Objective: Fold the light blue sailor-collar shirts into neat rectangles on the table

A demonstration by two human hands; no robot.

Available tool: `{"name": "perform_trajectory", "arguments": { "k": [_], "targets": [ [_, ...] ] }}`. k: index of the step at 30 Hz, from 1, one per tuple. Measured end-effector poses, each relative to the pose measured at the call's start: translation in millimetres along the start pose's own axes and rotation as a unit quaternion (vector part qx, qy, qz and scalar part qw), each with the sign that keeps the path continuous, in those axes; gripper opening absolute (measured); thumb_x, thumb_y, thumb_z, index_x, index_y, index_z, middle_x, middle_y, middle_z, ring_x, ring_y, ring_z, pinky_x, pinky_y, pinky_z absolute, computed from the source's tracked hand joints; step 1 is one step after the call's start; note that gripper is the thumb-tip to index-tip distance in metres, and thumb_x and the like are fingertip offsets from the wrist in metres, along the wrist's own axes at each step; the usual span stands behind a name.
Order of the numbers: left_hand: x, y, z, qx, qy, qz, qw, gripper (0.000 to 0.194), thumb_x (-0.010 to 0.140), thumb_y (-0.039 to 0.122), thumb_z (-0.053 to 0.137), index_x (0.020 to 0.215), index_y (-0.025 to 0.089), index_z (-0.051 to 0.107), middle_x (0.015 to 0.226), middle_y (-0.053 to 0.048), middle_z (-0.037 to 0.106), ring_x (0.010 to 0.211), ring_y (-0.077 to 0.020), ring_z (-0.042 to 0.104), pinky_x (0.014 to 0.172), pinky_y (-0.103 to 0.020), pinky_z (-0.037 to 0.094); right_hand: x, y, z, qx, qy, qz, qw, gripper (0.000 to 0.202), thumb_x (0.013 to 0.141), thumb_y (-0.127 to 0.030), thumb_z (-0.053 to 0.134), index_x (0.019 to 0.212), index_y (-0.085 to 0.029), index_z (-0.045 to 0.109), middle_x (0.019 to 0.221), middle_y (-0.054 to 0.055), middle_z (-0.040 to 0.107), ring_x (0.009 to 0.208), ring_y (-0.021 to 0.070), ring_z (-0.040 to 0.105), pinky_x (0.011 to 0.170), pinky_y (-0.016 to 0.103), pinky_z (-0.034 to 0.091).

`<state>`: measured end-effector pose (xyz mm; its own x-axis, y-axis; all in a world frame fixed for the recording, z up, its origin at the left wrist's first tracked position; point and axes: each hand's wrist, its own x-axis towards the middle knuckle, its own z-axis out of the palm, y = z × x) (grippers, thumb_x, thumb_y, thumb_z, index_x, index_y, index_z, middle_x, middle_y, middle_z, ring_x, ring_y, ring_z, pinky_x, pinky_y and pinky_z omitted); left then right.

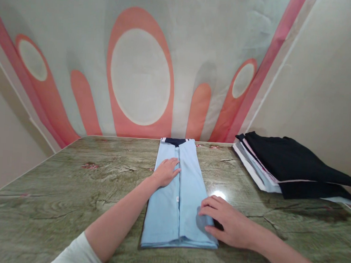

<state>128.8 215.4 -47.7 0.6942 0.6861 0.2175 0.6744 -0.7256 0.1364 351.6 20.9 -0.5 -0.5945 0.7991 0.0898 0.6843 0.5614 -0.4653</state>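
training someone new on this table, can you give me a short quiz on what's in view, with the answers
1. True or false: the right hand is nearer the dark collar of the blue garment than the left hand is.
2. What lies on the table, to the right of the blue garment? A) a basket B) a pile of clothes C) a pair of shoes
3. Fill the gap: the top item of the pile is ____ in colour.
Key: 1 false; 2 B; 3 black
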Motion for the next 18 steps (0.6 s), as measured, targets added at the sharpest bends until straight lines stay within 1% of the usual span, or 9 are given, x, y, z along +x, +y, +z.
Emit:
{"name": "perform_trajectory", "arguments": {
  "k": [3, 7, 9, 11, 14, 16, 18],
  "targets": [
    [17.7, -12.2, 4.1, 0.007, -0.015, 0.004, 1.000, 0.045, 0.094, 0.039, 0.025, 0.129, 0.016, 0.041, 0.139, -0.010, 0.038, 0.130, -0.0178, 0.030, 0.106, -0.037, 0.020, 11.9, 15.9, -3.0, -0.036, 0.022, -0.012, 0.999, 0.030, 0.076, -0.021, 0.055, 0.106, -0.023, 0.056, 0.109, 0.007, 0.054, 0.100, 0.0209, 0.047, 0.090, 0.037, 0.034],
    [44.9, -28.3, 4.0, 0.020, -0.020, -0.011, 1.000, 0.045, 0.094, 0.038, 0.025, 0.129, 0.015, 0.041, 0.139, -0.011, 0.037, 0.130, -0.0181, 0.031, 0.106, -0.036, 0.021, 33.7, 48.1, -5.2, -0.070, 0.053, -0.014, 0.996, 0.030, 0.074, -0.019, 0.052, 0.103, -0.020, 0.056, 0.109, 0.008, 0.054, 0.101, 0.0219, 0.046, 0.091, 0.039, 0.033],
    [55.8, -32.0, 2.7, 0.030, -0.015, -0.028, 0.999, 0.044, 0.094, 0.038, 0.027, 0.129, 0.015, 0.041, 0.139, -0.011, 0.037, 0.129, -0.0186, 0.031, 0.105, -0.036, 0.023, 42.2, 61.1, -5.6, -0.080, 0.063, -0.014, 0.995, 0.033, 0.072, -0.017, 0.051, 0.105, -0.020, 0.056, 0.109, 0.008, 0.054, 0.101, 0.0223, 0.046, 0.091, 0.039, 0.032],
    [62.1, -31.3, 2.0, 0.043, -0.006, -0.053, 0.998, 0.044, 0.094, 0.037, 0.029, 0.129, 0.013, 0.041, 0.139, -0.013, 0.037, 0.128, -0.0199, 0.034, 0.104, -0.035, 0.025, 46.9, 67.9, -5.8, -0.088, 0.068, -0.014, 0.994, 0.037, 0.072, -0.016, 0.049, 0.108, -0.020, 0.055, 0.111, 0.008, 0.053, 0.102, 0.0225, 0.045, 0.091, 0.039, 0.032],
    [57.5, -21.4, 3.5, 0.056, -0.002, -0.082, 0.995, 0.043, 0.093, 0.034, 0.032, 0.126, 0.008, 0.043, 0.136, -0.019, 0.038, 0.125, -0.0234, 0.038, 0.101, -0.037, 0.028, 47.5, 66.5, -6.4, -0.094, 0.071, -0.011, 0.993, 0.041, 0.071, -0.015, 0.048, 0.111, -0.020, 0.054, 0.112, 0.008, 0.053, 0.102, 0.0223, 0.045, 0.091, 0.039, 0.031],
    [42.7, -10.0, 4.5, 0.060, -0.014, -0.080, 0.995, 0.043, 0.092, 0.034, 0.033, 0.125, 0.007, 0.044, 0.135, -0.020, 0.039, 0.125, -0.0251, 0.037, 0.101, -0.040, 0.029, 45.4, 60.3, -7.6, -0.096, 0.069, -0.003, 0.993, 0.041, 0.069, -0.016, 0.049, 0.110, -0.021, 0.054, 0.111, 0.007, 0.053, 0.101, 0.0225, 0.045, 0.089, 0.038, 0.031],
    [19.8, 2.9, 3.4, 0.063, -0.034, -0.061, 0.996, 0.045, 0.093, 0.037, 0.031, 0.128, 0.011, 0.041, 0.139, -0.018, 0.035, 0.129, -0.0251, 0.032, 0.102, -0.043, 0.026, 42.5, 51.9, -9.4, -0.100, 0.060, 0.005, 0.993, 0.039, 0.070, -0.019, 0.050, 0.108, -0.022, 0.055, 0.108, 0.007, 0.054, 0.098, 0.0226, 0.046, 0.089, 0.039, 0.030]
  ]
}}
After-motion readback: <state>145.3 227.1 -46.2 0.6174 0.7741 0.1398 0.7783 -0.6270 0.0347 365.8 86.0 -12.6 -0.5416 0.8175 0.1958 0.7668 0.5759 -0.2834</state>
